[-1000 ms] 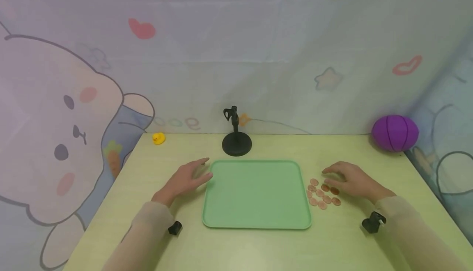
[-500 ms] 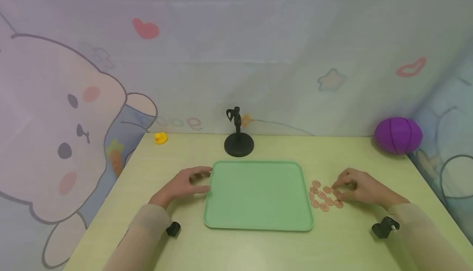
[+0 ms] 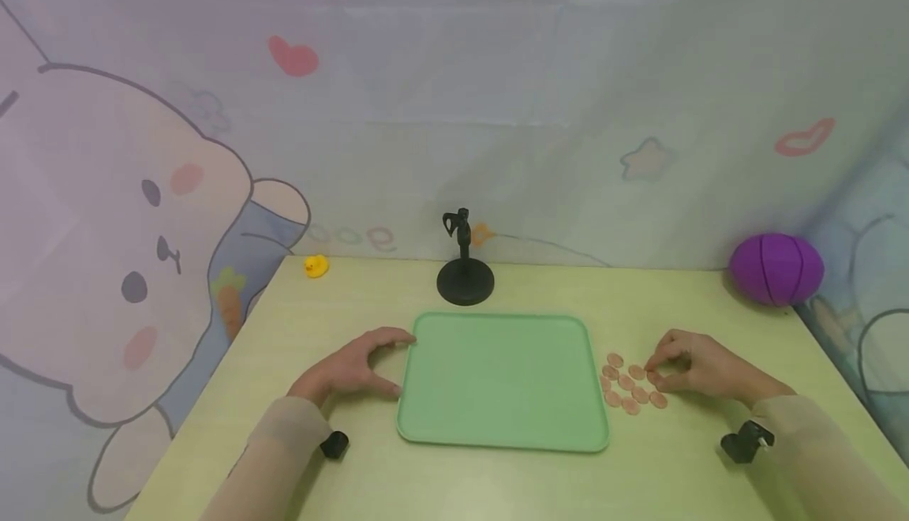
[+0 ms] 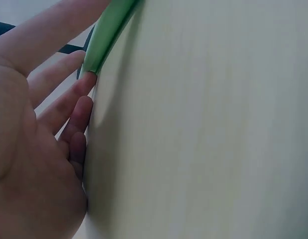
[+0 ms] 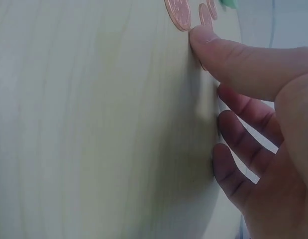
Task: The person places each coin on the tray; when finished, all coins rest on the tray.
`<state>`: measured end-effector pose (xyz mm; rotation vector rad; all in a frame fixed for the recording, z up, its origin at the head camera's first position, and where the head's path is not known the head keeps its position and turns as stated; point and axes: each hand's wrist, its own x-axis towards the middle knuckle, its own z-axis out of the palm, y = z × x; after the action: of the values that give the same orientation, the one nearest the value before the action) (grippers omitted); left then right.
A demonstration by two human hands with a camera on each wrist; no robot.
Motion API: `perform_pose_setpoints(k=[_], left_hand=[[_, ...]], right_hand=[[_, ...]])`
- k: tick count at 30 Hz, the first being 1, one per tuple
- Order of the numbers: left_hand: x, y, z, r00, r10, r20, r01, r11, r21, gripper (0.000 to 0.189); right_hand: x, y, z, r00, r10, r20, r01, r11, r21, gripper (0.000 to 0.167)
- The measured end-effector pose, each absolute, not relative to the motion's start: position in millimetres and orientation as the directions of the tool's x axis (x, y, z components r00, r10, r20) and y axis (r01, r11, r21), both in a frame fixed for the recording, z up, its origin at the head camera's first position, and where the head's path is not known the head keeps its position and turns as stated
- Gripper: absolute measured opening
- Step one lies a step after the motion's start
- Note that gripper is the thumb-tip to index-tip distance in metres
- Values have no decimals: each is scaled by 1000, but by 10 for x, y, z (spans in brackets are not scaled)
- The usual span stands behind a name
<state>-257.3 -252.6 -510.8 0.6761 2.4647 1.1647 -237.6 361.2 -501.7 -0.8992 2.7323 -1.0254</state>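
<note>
A light green tray (image 3: pixel 500 383) lies flat mid-table. At its left edge my left hand (image 3: pixel 346 365) is spread, index fingertip at the rim and thumb just outside it; in the left wrist view fingertips touch the tray's corner (image 4: pixel 106 37). Several copper-coloured coins (image 3: pixel 626 382) lie in a loose cluster right of the tray. At the cluster's right side my right hand (image 3: pixel 699 365) pinches one coin (image 3: pixel 651 376) between thumb and forefinger, low over the table. The right wrist view shows the thumb (image 5: pixel 228 57) on that coin, mostly hidden, beside another coin (image 5: pixel 178 12).
A black stand with a round base (image 3: pixel 465 282) stands behind the tray. A small yellow rubber duck (image 3: pixel 316 266) sits at the back left corner and a purple ball (image 3: pixel 777 270) at the back right. A printed cloth backdrop (image 3: pixel 497 110) rises behind the table (image 3: pixel 497 489).
My right hand has come down to the coins, its thumb and forefinger closing on one at the right side. My left hand has moved slightly down along the tray's left edge.
</note>
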Motion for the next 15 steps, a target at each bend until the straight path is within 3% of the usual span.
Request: perform_pose_setpoints(k=[5, 15], left_hand=[[-2573, -2510, -5121, -830, 551, -85, 275, 537, 797, 83], [-2547, -2498, -5140, -840, 533, -96, 244, 531, 811, 84]], right_hand=[[-2390, 3613, -5014, -793, -589, 154, -552, 590, -589, 20], [-2425, 3617, -5004, -791, -604, 100, -534, 601, -595, 18]])
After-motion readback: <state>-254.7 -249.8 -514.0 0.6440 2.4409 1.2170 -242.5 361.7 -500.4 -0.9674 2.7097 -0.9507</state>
